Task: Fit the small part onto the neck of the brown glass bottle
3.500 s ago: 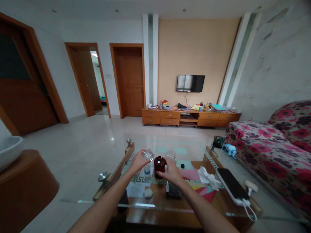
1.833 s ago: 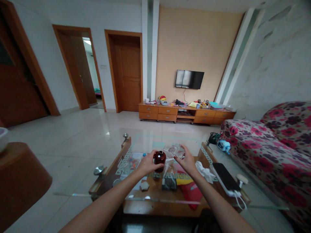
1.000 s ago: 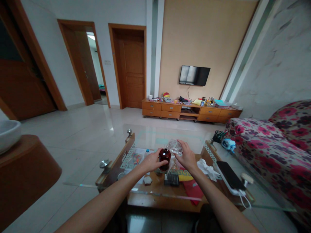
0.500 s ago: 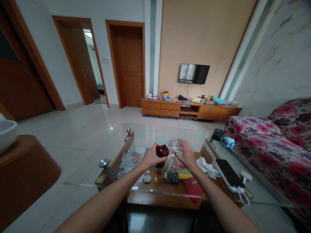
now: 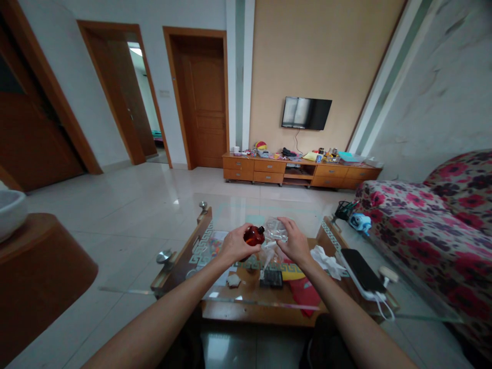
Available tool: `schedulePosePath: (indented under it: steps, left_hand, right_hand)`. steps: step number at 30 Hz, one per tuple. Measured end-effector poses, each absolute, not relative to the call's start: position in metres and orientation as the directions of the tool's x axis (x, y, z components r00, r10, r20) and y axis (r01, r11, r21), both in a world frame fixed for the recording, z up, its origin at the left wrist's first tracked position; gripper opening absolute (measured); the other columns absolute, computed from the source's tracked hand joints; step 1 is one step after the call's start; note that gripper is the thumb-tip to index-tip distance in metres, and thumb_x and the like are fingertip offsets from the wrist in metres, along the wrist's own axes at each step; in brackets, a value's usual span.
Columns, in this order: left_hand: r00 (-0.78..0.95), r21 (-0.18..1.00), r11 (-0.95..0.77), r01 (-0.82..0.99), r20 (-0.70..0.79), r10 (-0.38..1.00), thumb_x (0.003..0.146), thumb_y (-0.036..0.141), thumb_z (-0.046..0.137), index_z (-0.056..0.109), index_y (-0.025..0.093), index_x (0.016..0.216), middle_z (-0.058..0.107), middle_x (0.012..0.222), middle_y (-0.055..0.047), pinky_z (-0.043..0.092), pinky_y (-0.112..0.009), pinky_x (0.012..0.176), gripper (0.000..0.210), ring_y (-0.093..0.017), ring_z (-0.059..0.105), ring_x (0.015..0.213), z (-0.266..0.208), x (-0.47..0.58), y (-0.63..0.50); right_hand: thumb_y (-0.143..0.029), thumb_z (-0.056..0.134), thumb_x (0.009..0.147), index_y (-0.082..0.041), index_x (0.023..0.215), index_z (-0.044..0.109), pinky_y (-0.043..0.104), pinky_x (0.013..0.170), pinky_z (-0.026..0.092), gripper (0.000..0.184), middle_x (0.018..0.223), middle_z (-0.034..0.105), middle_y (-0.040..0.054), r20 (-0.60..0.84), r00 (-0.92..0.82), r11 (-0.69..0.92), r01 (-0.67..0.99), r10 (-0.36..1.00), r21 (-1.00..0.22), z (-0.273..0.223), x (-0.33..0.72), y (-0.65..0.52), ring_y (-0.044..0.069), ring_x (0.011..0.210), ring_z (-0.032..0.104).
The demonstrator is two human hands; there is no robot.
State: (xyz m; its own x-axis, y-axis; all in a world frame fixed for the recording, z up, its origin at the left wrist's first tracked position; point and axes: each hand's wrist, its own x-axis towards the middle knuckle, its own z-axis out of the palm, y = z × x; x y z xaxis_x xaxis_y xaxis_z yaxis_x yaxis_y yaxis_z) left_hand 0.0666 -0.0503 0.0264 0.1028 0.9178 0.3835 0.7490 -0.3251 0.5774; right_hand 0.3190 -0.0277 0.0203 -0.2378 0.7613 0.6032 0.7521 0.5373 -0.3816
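**Supervisor:** Report the state of both hands.

**Operator:** I have my left hand (image 5: 235, 245) closed around a small dark red-brown bottle (image 5: 253, 236), lifted off the table (image 5: 180, 266) and tilted so its neck leans right. My right hand (image 5: 294, 243) grips a clear plastic container (image 5: 275, 229), thumb and fingers wrapped about it, held at the same height. The bottle's mouth sits just beside the container; whether they touch, I cannot tell.

**Supervisor:** Position relative to the table?

**Operator:** Both items are held above the middle of the glass-topped table, clear of its surface. Directly beneath my hands I note a clear plastic bag (image 5: 269, 252) and, nearer to me, a dark rectangular object (image 5: 271, 278) lying flat. A small pale lump (image 5: 232, 281) rests to its left.

**Supervisor:** Other items on the table?

**Operator:** Crumpled white tissue (image 5: 326, 258) lies right of my right hand. Further right, a black phone (image 5: 359, 271) lies flat on a white block with a white cable (image 5: 384, 307) trailing from it. A red sheet (image 5: 303, 294) and a yellow one (image 5: 294, 277) show under the glass.

**Supervisor:** Surroundings?

**Operator:** A floral sofa (image 5: 430, 220) stands to the right, a wooden cabinet (image 5: 302, 176) against the far wall, a television (image 5: 306, 113) mounted above it.
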Motion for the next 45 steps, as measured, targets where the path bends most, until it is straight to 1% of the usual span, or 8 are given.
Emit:
schedulePosePath:
  steps: [8,14,21,25,28,31,33,45]
  left_hand:
    - [0.121,0.543,-0.337,0.769,0.394,0.911,0.071,0.049,0.085,0.066,0.033,0.130,0.078,0.113,-0.003,0.054,-0.035,0.087,0.064,-0.029,0.073,0.100,0.025,0.067,-0.050]
    - [0.143,0.482,-0.350,0.803,0.414,0.899,0.071,0.052,0.084,0.067,0.033,0.129,0.078,0.113,-0.002,0.052,-0.034,0.087,0.063,-0.028,0.073,0.100,0.027,0.065,-0.050]
    - [0.141,0.448,-0.329,0.831,0.402,0.905,0.070,0.056,0.083,0.066,0.033,0.126,0.079,0.109,-0.001,0.050,-0.034,0.083,0.062,-0.028,0.073,0.095,0.024,0.064,-0.050]
    - [0.146,0.433,-0.325,0.841,0.397,0.906,0.069,0.057,0.085,0.066,0.033,0.126,0.079,0.108,-0.001,0.050,-0.033,0.082,0.064,-0.028,0.074,0.094,0.022,0.064,-0.048]
    - [0.145,0.423,-0.318,0.848,0.393,0.908,0.069,0.059,0.085,0.065,0.033,0.126,0.079,0.108,-0.001,0.050,-0.033,0.082,0.066,-0.028,0.074,0.095,0.020,0.065,-0.047]
    - [0.136,0.413,-0.305,0.858,0.390,0.911,0.069,0.061,0.084,0.065,0.033,0.126,0.079,0.108,-0.002,0.050,-0.034,0.082,0.066,-0.029,0.074,0.095,0.019,0.066,-0.046]
    - [0.134,0.409,-0.300,0.861,0.387,0.912,0.069,0.062,0.085,0.065,0.033,0.125,0.079,0.107,-0.002,0.050,-0.034,0.083,0.067,-0.030,0.074,0.095,0.018,0.066,-0.046]
    - [0.135,0.422,-0.298,0.857,0.373,0.918,0.069,0.063,0.085,0.064,0.033,0.127,0.080,0.106,-0.002,0.050,-0.034,0.081,0.069,-0.030,0.075,0.095,0.012,0.067,-0.043]
  right_hand:
    - [-0.016,0.068,0.081,-0.038,0.157,0.044,0.042,0.095,0.060,0.083,0.158,0.048,0.0045,0.566,-0.295,0.507,0.821,0.770,-0.262,0.024,0.317,-0.029,0.031,0.120,0.065]
    - [-0.015,0.066,0.084,-0.036,0.159,0.040,0.039,0.091,0.060,0.082,0.163,0.042,0.0056,0.530,-0.342,0.478,0.867,0.776,-0.141,0.030,0.318,-0.029,0.028,0.120,0.065]
    - [-0.013,0.065,0.085,-0.037,0.159,0.039,0.036,0.088,0.061,0.082,0.166,0.039,0.0057,0.517,-0.371,0.476,0.875,0.771,-0.082,0.026,0.318,-0.027,0.027,0.122,0.064]
    - [-0.012,0.064,0.084,-0.036,0.159,0.040,0.036,0.084,0.061,0.083,0.165,0.040,0.0059,0.527,-0.377,0.486,0.871,0.762,-0.078,0.023,0.317,-0.024,0.027,0.123,0.064]
    - [-0.009,0.064,0.082,-0.033,0.158,0.043,0.039,0.094,0.059,0.082,0.163,0.042,0.0083,0.555,-0.398,0.522,0.849,0.730,-0.079,0.022,0.317,-0.022,0.028,0.129,0.060]
    - [-0.006,0.064,0.080,-0.030,0.156,0.045,0.046,0.110,0.051,0.082,0.158,0.047,0.0105,0.597,-0.423,0.571,0.818,0.682,-0.072,0.022,0.317,-0.020,0.029,0.137,0.051]
    - [-0.004,0.065,0.078,-0.029,0.155,0.047,0.048,0.115,0.046,0.082,0.155,0.049,0.0110,0.615,-0.435,0.593,0.803,0.658,-0.067,0.023,0.317,-0.019,0.029,0.139,0.048]
    - [0.000,0.064,0.074,-0.029,0.155,0.047,0.051,0.117,0.043,0.087,0.155,0.047,0.0112,0.621,-0.464,0.626,0.778,0.631,-0.054,0.030,0.316,-0.024,0.030,0.139,0.045]
